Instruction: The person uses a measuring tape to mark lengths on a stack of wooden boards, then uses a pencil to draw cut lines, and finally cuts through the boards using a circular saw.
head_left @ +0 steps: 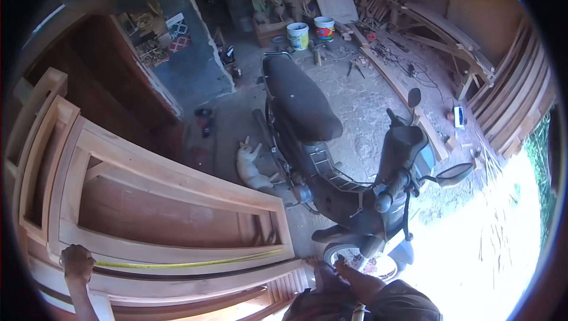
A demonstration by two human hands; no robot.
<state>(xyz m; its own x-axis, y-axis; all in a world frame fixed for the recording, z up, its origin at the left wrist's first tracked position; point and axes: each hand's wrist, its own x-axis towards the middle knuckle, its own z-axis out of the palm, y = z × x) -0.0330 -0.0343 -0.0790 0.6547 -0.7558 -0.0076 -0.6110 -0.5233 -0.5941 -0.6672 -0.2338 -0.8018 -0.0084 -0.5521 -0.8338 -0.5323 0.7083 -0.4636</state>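
Observation:
My left hand (pixel 77 259) is closed on a tape measure at the lower left. Its yellow blade (pixel 186 262) stretches right along a lower rail of a pale wooden frame (pixel 171 167); the case is mostly hidden by my fingers. More wooden frames (pixel 41 149) lean at the far left, just above that hand. My bare feet and dark-clad legs (pixel 390 303) show at the bottom centre, beside the frame's right end. I do not see my right hand.
A black scooter (pixel 302 96) stands centre, with a white cat (pixel 251 167) lying beside it. A seated person (pixel 266 4) is at the back near two buckets (pixel 297 40). Long boards (pixel 515 90) lean at right; a plank (pixel 384 72), cables and offcuts lie on the floor.

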